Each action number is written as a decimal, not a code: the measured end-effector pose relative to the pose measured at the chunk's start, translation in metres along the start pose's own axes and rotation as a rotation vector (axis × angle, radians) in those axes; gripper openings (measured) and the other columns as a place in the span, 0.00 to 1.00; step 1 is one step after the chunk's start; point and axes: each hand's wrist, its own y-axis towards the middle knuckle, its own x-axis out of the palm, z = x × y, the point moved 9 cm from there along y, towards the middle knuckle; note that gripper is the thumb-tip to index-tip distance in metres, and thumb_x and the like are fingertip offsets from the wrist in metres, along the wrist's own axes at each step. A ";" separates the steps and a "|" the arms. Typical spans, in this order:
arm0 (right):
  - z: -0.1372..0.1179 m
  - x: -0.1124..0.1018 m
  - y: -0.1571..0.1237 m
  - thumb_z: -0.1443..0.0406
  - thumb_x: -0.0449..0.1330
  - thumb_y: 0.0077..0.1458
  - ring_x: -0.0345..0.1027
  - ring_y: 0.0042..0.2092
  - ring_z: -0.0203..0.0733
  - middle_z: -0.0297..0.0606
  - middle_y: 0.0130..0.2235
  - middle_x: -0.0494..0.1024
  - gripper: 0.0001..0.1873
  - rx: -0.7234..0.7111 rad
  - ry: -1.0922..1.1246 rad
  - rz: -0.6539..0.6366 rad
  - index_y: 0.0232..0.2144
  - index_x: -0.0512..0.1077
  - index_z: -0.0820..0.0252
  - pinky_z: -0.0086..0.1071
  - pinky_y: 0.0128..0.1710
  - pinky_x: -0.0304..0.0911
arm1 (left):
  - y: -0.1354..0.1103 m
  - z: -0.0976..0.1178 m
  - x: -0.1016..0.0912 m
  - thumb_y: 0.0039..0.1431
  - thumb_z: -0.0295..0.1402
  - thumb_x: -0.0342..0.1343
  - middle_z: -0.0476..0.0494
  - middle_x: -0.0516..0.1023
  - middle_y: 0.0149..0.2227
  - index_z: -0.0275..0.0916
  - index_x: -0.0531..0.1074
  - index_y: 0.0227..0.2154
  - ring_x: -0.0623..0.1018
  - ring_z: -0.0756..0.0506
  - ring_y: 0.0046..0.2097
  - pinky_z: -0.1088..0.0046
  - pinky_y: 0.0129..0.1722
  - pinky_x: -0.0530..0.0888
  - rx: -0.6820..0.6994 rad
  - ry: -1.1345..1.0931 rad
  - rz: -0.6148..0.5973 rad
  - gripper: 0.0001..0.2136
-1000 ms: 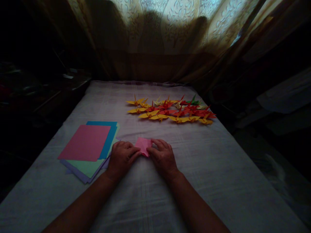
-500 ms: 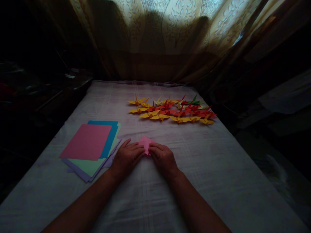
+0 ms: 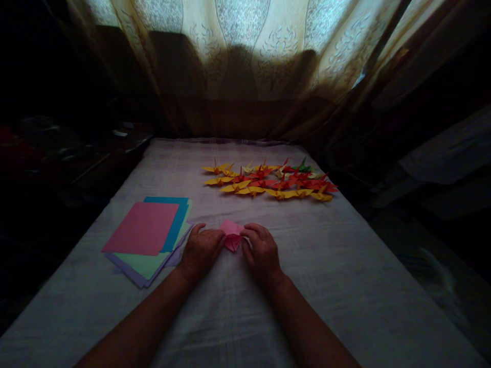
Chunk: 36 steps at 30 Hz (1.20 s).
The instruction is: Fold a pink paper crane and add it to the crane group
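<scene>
A small folded piece of pink origami paper [image 3: 231,234] lies on the cloth between my two hands, its lower flaps partly raised into a point toward me. My left hand [image 3: 202,250] pinches its left edge between thumb and fingers. On the opposite edge, the fingertips of my right hand [image 3: 262,251] grip the paper, with the thumb tucked below. Close to my left hand rests a stack of square sheets, with a pink sheet [image 3: 141,228] on top and blue [image 3: 177,225], pale green [image 3: 148,264] and purple [image 3: 134,276] ones beneath.
Beyond my hands, several folded paper cranes stand in rows: yellow [image 3: 252,190], red [image 3: 303,180], cream and one green [image 3: 303,166]. A pale checked cloth [image 3: 230,317] covers the table. A patterned curtain [image 3: 238,71] hangs behind, with dark clutter at both sides.
The pink folded paper has opened slightly, its lower flaps now showing as a point. My hands have moved a little apart. The camera view has tilted up a bit.
</scene>
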 end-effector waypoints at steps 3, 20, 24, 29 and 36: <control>-0.013 0.000 -0.001 0.68 0.55 0.59 0.70 0.41 0.44 0.41 0.38 0.78 0.08 -0.053 -0.009 -0.065 0.36 0.75 0.57 0.38 0.44 0.66 | 0.003 -0.003 0.002 0.68 0.31 0.42 0.43 0.80 0.31 0.39 0.72 0.34 0.79 0.44 0.34 0.58 0.53 0.64 -0.057 0.011 -0.031 0.13; -0.030 0.015 -0.019 0.65 0.61 0.57 0.67 0.52 0.49 0.43 0.47 0.77 0.13 -0.171 -0.137 -0.316 0.45 0.72 0.56 0.42 0.50 0.63 | 0.025 -0.048 0.010 0.60 0.30 0.51 0.50 0.78 0.28 0.40 0.69 0.30 0.76 0.49 0.29 0.76 0.28 0.63 -0.440 -0.212 -0.183 0.04; -0.028 0.015 -0.020 0.64 0.62 0.56 0.66 0.53 0.49 0.43 0.49 0.76 0.13 -0.160 -0.145 -0.304 0.45 0.72 0.56 0.43 0.51 0.62 | 0.028 -0.049 0.011 0.58 0.32 0.52 0.51 0.78 0.27 0.40 0.69 0.29 0.76 0.49 0.29 0.76 0.27 0.63 -0.465 -0.256 -0.216 0.04; -0.027 0.015 -0.020 0.64 0.61 0.57 0.67 0.52 0.49 0.43 0.48 0.76 0.14 -0.156 -0.128 -0.276 0.46 0.72 0.55 0.42 0.50 0.63 | 0.028 -0.046 0.016 0.58 0.39 0.56 0.50 0.80 0.30 0.41 0.73 0.34 0.78 0.47 0.30 0.75 0.29 0.66 -0.436 -0.305 -0.266 0.07; -0.024 0.016 -0.021 0.64 0.61 0.57 0.66 0.54 0.50 0.43 0.51 0.76 0.16 -0.116 -0.101 -0.307 0.49 0.72 0.55 0.44 0.53 0.62 | 0.037 -0.019 0.001 0.59 0.34 0.53 0.43 0.80 0.39 0.42 0.75 0.35 0.77 0.44 0.41 0.70 0.41 0.70 -0.071 -0.310 -0.219 0.07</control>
